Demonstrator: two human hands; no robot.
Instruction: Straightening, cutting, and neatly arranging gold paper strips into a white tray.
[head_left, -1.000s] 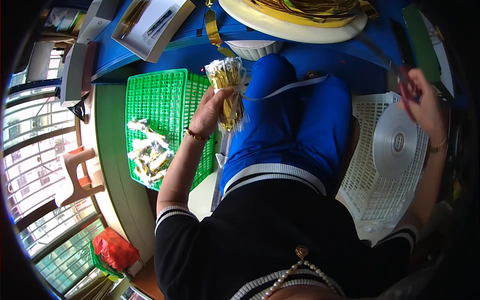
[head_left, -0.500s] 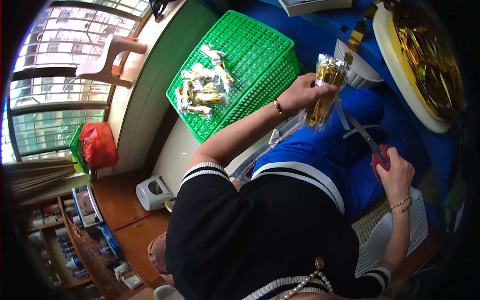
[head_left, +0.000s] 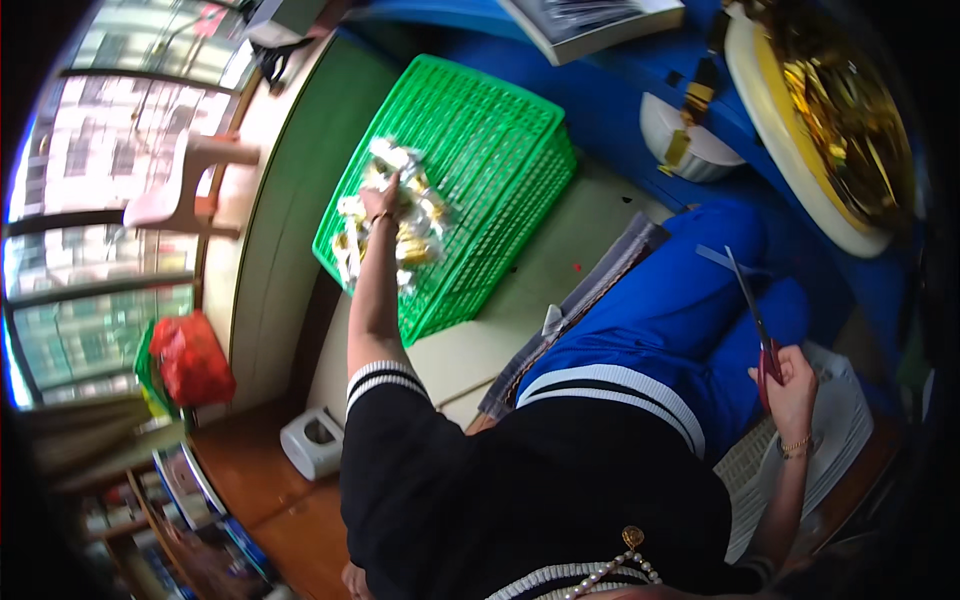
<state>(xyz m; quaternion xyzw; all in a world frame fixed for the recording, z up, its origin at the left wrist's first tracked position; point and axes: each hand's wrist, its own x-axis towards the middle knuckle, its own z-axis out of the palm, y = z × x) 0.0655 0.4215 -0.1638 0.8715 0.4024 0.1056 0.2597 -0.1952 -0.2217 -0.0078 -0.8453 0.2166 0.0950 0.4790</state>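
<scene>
My left hand (head_left: 380,200) reaches far out over a pile of gold-and-white tinsel bundles (head_left: 418,245) in clear wrapping. These bundles lie on the lattice face of a green plastic basket (head_left: 490,130). Motion smears its fingers, so whether they still grip a bundle is unclear. Closer to my body, my right hand (head_left: 792,388) is closed round the red handles of a pair of scissors (head_left: 755,310), blades pointing up and away from me. Close to the blade tips, a thin pale strip (head_left: 716,257) shows over my blue trousers.
A white fluted bowl (head_left: 690,145) with gold strips at its edge sits beyond my knees. At far right is a cream-rimmed tray (head_left: 765,130) of gold foil; an open box (head_left: 570,45) stands at the top. White plastic basketwork (head_left: 835,430) is beside my right arm.
My left hand has swung left from above my lap, where it held a tinsel bundle, to the pile on the green basket. The scissors have dropped slightly nearer my body.
</scene>
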